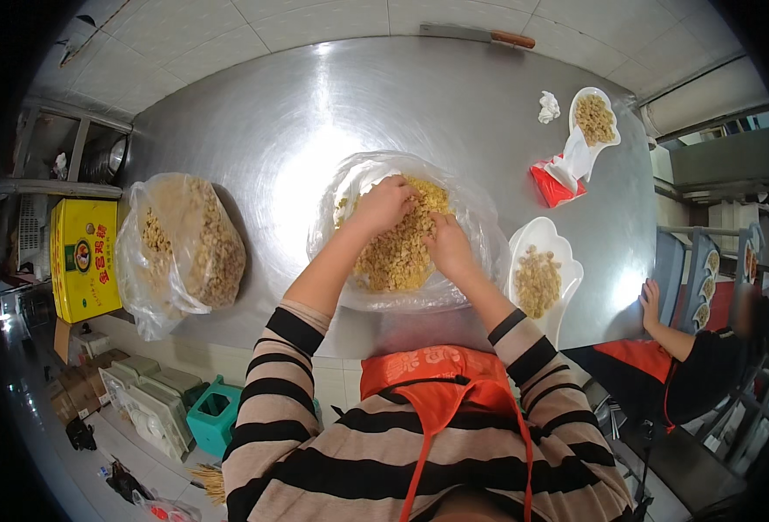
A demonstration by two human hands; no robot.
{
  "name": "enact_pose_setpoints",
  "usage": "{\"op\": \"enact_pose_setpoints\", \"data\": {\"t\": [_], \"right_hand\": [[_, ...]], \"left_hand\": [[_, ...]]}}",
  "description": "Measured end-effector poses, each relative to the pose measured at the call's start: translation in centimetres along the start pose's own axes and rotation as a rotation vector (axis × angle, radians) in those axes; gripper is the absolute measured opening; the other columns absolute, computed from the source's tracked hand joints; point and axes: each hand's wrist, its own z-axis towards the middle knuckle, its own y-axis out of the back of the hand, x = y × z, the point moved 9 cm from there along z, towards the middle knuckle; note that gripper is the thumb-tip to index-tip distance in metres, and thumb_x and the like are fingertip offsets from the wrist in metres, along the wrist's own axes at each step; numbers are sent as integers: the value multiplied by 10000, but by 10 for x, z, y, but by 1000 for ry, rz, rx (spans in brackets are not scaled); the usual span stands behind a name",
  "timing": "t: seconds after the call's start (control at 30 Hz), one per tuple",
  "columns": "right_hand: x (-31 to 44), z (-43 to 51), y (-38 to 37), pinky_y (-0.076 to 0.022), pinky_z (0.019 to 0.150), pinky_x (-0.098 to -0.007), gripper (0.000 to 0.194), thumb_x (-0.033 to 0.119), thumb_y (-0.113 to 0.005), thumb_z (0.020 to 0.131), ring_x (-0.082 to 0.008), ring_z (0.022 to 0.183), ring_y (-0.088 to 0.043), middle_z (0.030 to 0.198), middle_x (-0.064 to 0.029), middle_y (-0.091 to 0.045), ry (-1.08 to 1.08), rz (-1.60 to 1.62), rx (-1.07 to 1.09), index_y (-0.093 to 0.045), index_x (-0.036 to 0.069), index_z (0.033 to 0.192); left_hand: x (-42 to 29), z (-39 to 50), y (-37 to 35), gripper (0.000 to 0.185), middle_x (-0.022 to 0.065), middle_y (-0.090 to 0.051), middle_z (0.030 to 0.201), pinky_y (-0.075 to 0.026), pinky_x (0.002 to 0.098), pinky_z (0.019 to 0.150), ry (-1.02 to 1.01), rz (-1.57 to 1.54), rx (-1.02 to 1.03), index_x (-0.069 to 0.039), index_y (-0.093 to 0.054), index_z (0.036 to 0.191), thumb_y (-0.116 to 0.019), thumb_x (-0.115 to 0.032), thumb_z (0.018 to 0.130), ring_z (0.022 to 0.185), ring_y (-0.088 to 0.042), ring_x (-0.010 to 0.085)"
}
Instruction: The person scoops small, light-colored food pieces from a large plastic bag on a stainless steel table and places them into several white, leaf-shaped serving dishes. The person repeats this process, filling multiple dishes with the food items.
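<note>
On the steel table lies a spread plastic bag (482, 261) with a heap of small yellow-brown food pieces (394, 258) in its middle. My left hand (388, 202) rests at the upper part of the heap, fingers curled downward. At the heap's right side is my right hand (448, 245), its fingertips at the pieces. Whether either hand pinches a piece cannot be told. A white scalloped dish (567, 261) with some brownish pieces stands right of the bag. To the left stands a full clear plastic bag (185, 245) of similar, browner pieces.
A second white dish (596, 121) with pieces, a red tissue pack (557, 183) and a crumpled tissue (549, 107) lie at the upper right. A cleaver (476, 34) lies by the back wall. A yellow box (86, 260) stands left. Another person's hand (649, 303) touches the right table edge.
</note>
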Motion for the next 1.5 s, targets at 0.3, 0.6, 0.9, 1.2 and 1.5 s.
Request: {"op": "enact_pose_setpoints", "data": {"t": [0.3,0.6,0.9,1.2,1.5], "right_hand": [[15,-13,-14,-501,881,-446,485,92,-790,748,-397,1060,-593,1150,-174,-575,97,20,141,-585,73,1187],[29,-52,-34,-499,876,-459,433,56,-756,768,-403,1056,-587,1143,-182,-563,210,5,316,-586,71,1166],[33,-57,-31,-512,903,-457,760,46,-807,696,-397,1107,-581,1215,-188,-531,92,-138,205,-466,87,1374],[30,-29,-50,-541,817,-421,660,19,-774,705,-368,965,-645,1142,-210,-578,222,71,206,-540,70,1321],[5,-44,-72,-559,823,-360,330,343,-599,987,-157,950,-656,1080,-66,-663,-634,1359,485,-660,50,1128]], "left_hand": [[-25,-51,-2,404,73,-576,1207,-504,416,926,-8,184,30,-165,-676,1158,-788,-193,771,1181,-532,295],[-10,-130,-22,311,133,-606,1062,-521,431,818,133,-129,-118,-76,-667,1079,-742,-42,779,934,-627,346],[-14,-162,-22,636,197,-585,1133,-505,431,884,298,-61,-289,-83,-561,1310,-798,-24,723,1031,-602,380],[2,-125,-28,655,178,-625,1098,-525,416,861,356,-299,-228,-88,-618,1268,-843,-21,656,1001,-628,348],[-33,-119,-4,521,187,-654,1098,-546,398,823,262,-194,-219,-28,-674,1145,-814,5,645,955,-662,346]]}}
